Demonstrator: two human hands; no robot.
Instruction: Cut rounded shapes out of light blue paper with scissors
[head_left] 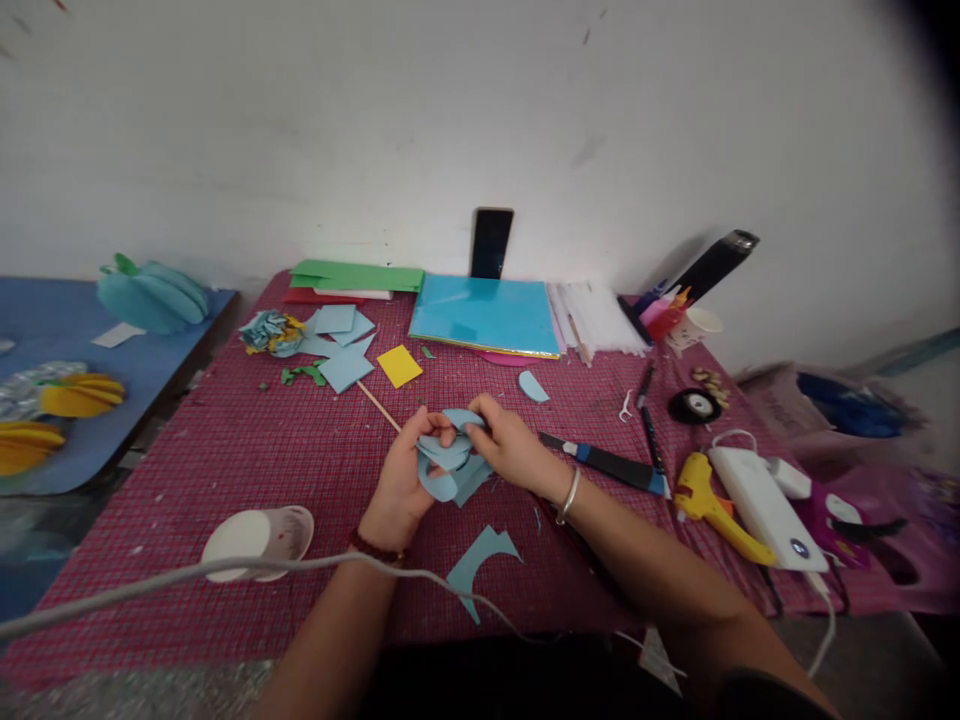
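Observation:
Light blue paper pieces with curved edges (442, 487) are gathered between my two hands above the table. My left hand (401, 480) is closed around them from the left. On the right, the fingers of my right hand (510, 440) pinch the upper edge of the same paper. Whether the pieces are joined or loose, I cannot tell. A cut-out blue paper scrap (474, 570) lies just below my hands. A thin wooden stick (379, 407) runs toward my left hand from a stack of blue paper squares (346, 370).
A blue-handled cutter (615, 467), a yellow glue gun (712, 510) and a white power strip (765, 505) lie to the right. A paper cup (259, 540) lies on its side at left, with a grey cable (330, 563) crossing it. A phone (491, 243) leans against the wall.

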